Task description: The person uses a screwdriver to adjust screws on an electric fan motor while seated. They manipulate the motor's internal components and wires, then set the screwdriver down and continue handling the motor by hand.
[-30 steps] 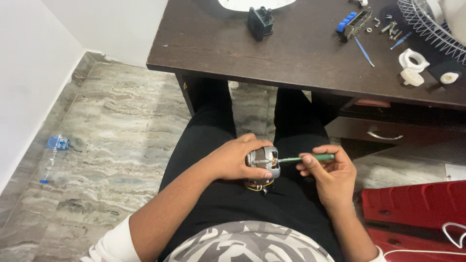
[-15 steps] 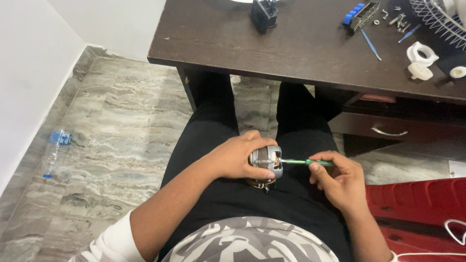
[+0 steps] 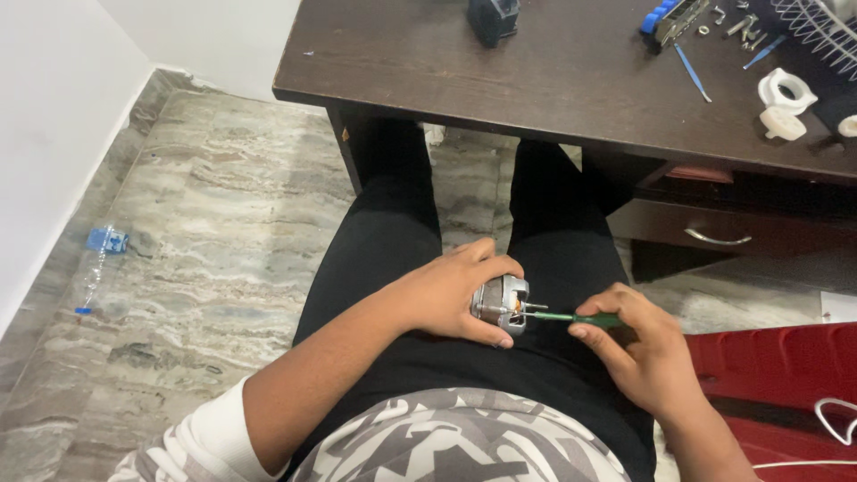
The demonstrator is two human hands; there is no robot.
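Observation:
My left hand (image 3: 451, 290) grips a small silver electric motor (image 3: 502, 303) over my lap, its copper windings and shaft end turned to the right. My right hand (image 3: 638, 344) holds a green-handled screwdriver (image 3: 576, 317) level, with its tip against the motor's right face. Both hands rest above my black trousers (image 3: 393, 232), just in front of the dark wooden desk (image 3: 553, 80).
On the desk lie a black block (image 3: 493, 18), a blue-and-black tool (image 3: 669, 18), loose screws (image 3: 736, 22), a thin blue stick (image 3: 692, 71), white plastic rings (image 3: 786, 98) and a wire fan guard (image 3: 817, 27). A drawer handle (image 3: 719, 238) sits below. Red panel (image 3: 777, 375) right; plastic bottle (image 3: 98, 263) on marble floor.
The view has shifted slightly down and left. My hands stay together on the motor, and the screwdriver remains against its right face with only small movement.

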